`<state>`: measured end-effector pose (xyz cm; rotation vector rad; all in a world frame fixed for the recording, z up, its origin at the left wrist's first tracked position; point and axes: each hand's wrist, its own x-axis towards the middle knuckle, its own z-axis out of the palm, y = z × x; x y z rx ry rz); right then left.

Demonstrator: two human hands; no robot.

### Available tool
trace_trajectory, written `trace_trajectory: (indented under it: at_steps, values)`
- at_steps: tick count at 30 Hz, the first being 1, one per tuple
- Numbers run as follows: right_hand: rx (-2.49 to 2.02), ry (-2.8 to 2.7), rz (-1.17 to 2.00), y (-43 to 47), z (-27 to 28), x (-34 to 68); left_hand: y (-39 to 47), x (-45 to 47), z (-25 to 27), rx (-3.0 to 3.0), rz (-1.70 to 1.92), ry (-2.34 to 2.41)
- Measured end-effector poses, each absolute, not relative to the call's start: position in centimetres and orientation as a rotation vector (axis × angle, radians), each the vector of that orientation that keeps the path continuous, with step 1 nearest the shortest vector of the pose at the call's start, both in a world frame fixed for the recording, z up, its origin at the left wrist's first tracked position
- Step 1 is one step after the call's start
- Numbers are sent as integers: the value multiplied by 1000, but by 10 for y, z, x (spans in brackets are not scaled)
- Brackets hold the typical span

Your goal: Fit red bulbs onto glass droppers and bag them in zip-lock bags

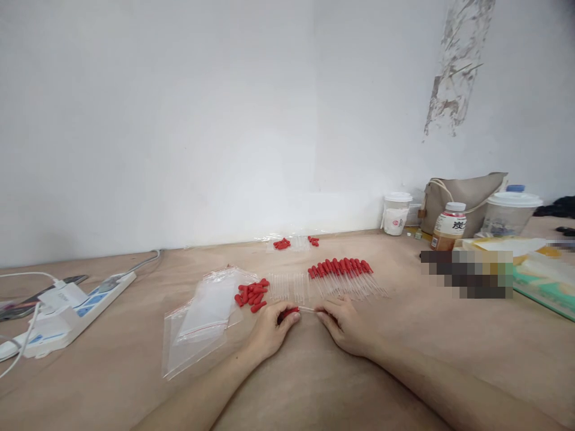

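My left hand (274, 326) is closed on a red rubber dropper bulb (290, 312). A thin clear glass tube (307, 309) spans the gap to my right hand (344, 323), whose fingers pinch its other end. The tube's left end meets the bulb; how deep it sits is hidden. Just beyond my hands lie loose clear tubes (287, 287) side by side. Loose red bulbs (254, 293) form a pile beyond my left hand. Past my right hand, several droppers (344, 269) with red bulbs fitted on clear tubes lie in a row.
Clear zip bags (202, 311) lie left of the bulbs. A bag of red bulbs (282, 244) rests by the wall. A power strip (81, 314) is at far left. A paper cup (397, 215), a bottle (450, 227), a grey bag (467, 191) and a lidded tub (510, 215) stand right.
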<state>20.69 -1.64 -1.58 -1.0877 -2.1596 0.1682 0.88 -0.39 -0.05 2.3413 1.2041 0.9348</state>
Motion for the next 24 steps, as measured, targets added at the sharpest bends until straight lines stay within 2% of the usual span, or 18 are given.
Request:
trace_trajectory:
  at_steps: [9,24]
  values:
    - [-1099,-2205,222,-14,-12,210,-2,6,-3,2316,959,1137]
    - [-1115,-2406,-106,-14,-4,216,-11,7,1,2579,745,1096]
